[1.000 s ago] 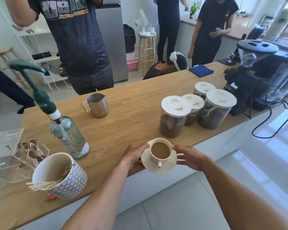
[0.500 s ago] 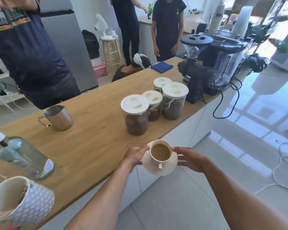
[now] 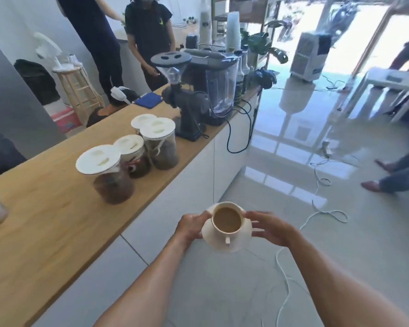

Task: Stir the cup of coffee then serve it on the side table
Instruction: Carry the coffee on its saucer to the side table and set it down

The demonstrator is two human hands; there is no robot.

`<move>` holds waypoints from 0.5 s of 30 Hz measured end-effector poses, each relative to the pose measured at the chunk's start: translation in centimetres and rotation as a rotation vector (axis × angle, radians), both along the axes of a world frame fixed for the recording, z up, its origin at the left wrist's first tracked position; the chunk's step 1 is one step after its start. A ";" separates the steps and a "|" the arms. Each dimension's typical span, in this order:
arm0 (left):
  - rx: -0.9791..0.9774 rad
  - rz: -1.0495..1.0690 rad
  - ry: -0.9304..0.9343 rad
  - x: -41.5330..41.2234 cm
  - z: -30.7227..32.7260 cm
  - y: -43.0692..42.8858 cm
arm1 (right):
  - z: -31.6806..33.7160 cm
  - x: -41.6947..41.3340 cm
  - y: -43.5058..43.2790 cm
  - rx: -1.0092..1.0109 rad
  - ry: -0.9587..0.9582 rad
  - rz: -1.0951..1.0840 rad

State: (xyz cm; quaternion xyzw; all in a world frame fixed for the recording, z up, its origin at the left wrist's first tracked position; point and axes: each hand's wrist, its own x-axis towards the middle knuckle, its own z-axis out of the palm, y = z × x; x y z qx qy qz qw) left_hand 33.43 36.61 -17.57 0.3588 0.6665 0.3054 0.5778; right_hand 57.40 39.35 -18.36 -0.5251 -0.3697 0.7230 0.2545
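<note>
A cream cup of milky coffee (image 3: 227, 220) stands on a cream saucer (image 3: 238, 243), handle toward me, held in the air over the tiled floor beside the counter. My left hand (image 3: 191, 226) grips the saucer's left rim with curled fingers. My right hand (image 3: 270, 228) holds the saucer's right rim, fingers curled round its edge. A white table (image 3: 397, 82) stands at the far right, blurred.
The wooden counter (image 3: 52, 215) runs along my left with several lidded jars (image 3: 109, 171), a dark grinder (image 3: 182, 100) and a blender (image 3: 220, 86). White cables (image 3: 321, 197) lie on the glossy floor. People stand behind the counter, and a person's legs (image 3: 397, 178) reach in at right.
The cup and saucer have left the counter top and are carried out over the floor. My view has swung right, away from the bottle and stick holder, toward the bright room.
</note>
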 end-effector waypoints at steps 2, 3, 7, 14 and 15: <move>0.002 -0.060 0.021 2.3 -0.7 0.2 | -0.2 2.6 -1.1 -0.003 0.001 -0.037; 0.001 -0.084 0.038 3.5 -1.2 0.3 | -0.4 4.0 -1.6 -0.006 0.004 -0.055; -0.008 -0.133 0.053 8.4 -2.5 0.3 | -1.3 9.5 -3.6 -0.021 -0.011 -0.148; -0.002 -0.265 0.011 18.4 -1.6 -1.1 | -2.0 18.8 -8.0 -0.037 -0.024 -0.291; -0.005 -0.286 0.012 19.7 -1.8 -1.2 | -2.0 20.1 -8.6 -0.034 -0.027 -0.304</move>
